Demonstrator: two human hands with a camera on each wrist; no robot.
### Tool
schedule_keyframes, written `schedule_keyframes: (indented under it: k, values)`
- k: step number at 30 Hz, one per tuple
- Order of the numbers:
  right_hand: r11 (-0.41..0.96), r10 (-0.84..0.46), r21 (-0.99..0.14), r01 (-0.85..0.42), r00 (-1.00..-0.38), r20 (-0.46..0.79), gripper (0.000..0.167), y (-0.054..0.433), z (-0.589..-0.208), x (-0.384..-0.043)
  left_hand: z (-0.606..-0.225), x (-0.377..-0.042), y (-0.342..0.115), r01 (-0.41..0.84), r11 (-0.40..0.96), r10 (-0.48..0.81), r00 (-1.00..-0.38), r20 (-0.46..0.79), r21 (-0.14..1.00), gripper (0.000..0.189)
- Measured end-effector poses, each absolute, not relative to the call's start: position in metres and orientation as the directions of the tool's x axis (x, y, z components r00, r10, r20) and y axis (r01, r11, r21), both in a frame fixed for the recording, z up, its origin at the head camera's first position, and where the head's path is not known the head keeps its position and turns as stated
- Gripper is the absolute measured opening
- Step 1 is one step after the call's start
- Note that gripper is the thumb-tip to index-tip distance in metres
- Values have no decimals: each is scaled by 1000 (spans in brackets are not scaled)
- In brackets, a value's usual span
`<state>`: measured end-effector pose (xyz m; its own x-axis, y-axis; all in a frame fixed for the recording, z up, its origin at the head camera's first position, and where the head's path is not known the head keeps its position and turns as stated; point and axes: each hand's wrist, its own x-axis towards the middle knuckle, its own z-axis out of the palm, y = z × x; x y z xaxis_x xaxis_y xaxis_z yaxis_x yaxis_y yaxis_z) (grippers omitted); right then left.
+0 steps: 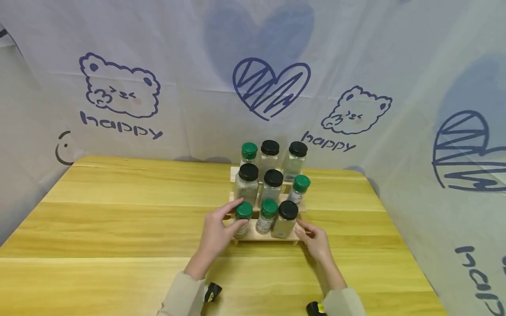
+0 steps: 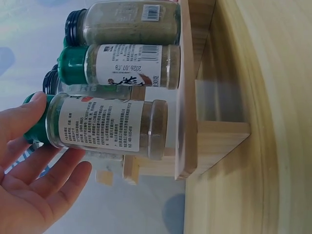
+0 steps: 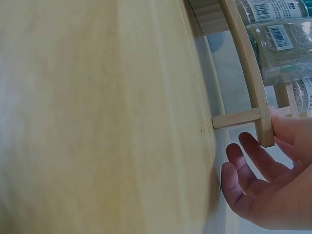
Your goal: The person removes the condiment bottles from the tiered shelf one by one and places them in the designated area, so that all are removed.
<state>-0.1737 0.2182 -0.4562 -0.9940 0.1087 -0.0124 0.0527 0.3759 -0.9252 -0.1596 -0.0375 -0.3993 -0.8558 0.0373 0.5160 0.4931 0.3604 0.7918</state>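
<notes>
My left hand [image 1: 215, 230] grips a green-capped spice jar [image 2: 105, 122] at the front left of a wooden tiered rack [image 1: 257, 237]. In the left wrist view its thumb lies on the cap, the other fingers behind, and a small gap shows between jar base and shelf. With thumb above and fingers below, my right hand [image 3: 273, 180] pinches the right end of the rack's front step. Beside the held jar stand another green-capped jar [image 1: 264, 221] and a black-capped jar [image 1: 284, 224] on that step.
Behind, the middle step carries two black-capped jars and a green-capped jar [image 1: 299, 188]. The top step bears a green-capped jar [image 1: 249, 152] and two black-capped ones. The rack stands on a wood-grain table [image 1: 118, 228], before a white printed cloth [image 1: 189, 66].
</notes>
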Motion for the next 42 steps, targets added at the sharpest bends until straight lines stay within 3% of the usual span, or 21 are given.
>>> schedule_keyframes:
  k: [18, 29, 42]
  values:
    - [370, 86, -927, 67, -996, -37, 34, 218, -455, -176, -389, -163, -62, 530, 331, -29, -821, 570, 780, 44]
    - [365, 99, -928, 72, -994, -38, 34, 220, -457, -175, -385, -179, -82, 413, 288, -56, -893, 446, 864, 42]
    - [343, 100, -937, 70, -994, -38, 33, 217, -455, -174, -386, -203, -94, 366, 290, -97, -908, 408, 884, 42]
